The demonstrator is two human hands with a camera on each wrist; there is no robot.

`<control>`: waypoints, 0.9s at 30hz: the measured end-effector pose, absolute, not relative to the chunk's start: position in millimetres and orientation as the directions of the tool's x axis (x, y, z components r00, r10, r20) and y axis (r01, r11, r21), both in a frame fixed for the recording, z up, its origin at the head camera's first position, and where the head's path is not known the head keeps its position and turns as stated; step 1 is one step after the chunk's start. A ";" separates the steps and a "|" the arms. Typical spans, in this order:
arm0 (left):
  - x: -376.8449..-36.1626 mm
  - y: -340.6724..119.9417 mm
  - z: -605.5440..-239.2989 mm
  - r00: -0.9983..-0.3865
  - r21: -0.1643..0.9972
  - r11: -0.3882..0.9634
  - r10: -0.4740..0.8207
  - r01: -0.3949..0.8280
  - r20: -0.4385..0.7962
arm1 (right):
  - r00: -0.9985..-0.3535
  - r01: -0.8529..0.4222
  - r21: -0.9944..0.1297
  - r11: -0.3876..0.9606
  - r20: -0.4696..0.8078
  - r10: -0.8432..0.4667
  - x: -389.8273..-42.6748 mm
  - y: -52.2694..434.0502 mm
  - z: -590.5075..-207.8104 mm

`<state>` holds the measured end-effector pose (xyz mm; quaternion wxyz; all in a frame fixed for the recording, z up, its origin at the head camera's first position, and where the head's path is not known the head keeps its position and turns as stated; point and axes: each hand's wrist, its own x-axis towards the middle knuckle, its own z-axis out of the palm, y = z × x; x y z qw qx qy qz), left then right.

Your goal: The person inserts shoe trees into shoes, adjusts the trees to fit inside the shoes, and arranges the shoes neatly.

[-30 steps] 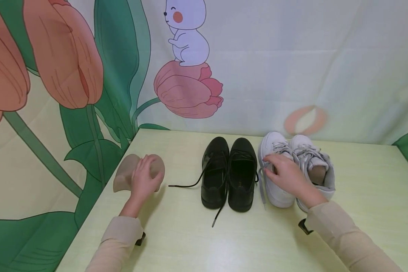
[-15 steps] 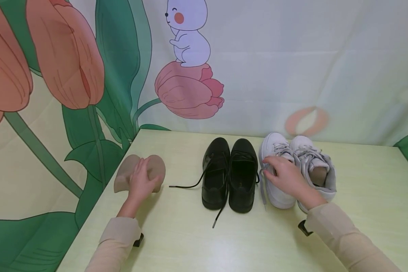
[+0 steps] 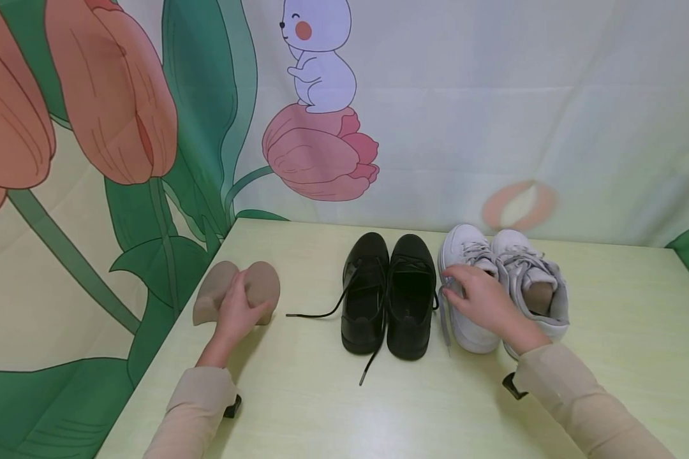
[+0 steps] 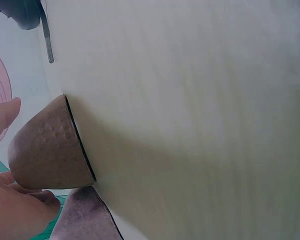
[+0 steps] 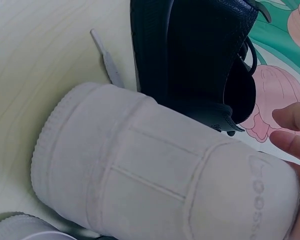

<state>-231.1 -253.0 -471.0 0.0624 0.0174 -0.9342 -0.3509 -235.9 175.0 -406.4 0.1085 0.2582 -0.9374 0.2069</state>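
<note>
A pair of beige, suede-looking slippers (image 3: 262,284) stands near the table's left edge. My left hand (image 3: 237,312) is on them, its fingers in the gap between the two and its thumb across the right one. In the left wrist view the right slipper (image 4: 52,145) lies between thumb and fingers, its dark sole edge showing. My right hand (image 3: 485,299) is over the left white sneaker (image 3: 473,335), thumb and forefinger apart near a loose grey lace (image 3: 444,319). In the right wrist view fingertips (image 5: 292,117) show beyond the sneaker's heel.
Two black lace-up shoes (image 3: 409,331) stand side by side mid-table, one black lace (image 3: 316,315) trailing left and another toward me. The second white sneaker (image 3: 554,306) stands at the right. A printed curtain (image 3: 436,127) hangs behind the pale table (image 3: 298,408).
My left fingers have sunk into the gap between the slippers, from lying over the tops. The right hand has hardly moved, and the shoes stay in place.
</note>
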 end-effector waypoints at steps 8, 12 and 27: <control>-230.0 -255.0 -473.2 -0.994 0.670 0.740 -0.107 -0.055 0.036 | -0.843 -0.528 -0.325 0.785 0.317 -0.436 -235.9 174.9 -407.7; -229.9 -255.6 -473.7 -0.993 0.678 0.731 -0.120 -0.077 0.017 | -0.841 -0.529 -0.318 0.787 0.321 -0.436 -236.2 174.7 -408.1; -230.4 -256.5 -476.9 -0.995 0.648 0.759 -0.096 -0.065 0.013 | -0.836 -0.537 -0.312 0.783 0.319 -0.446 -237.7 174.7 -410.6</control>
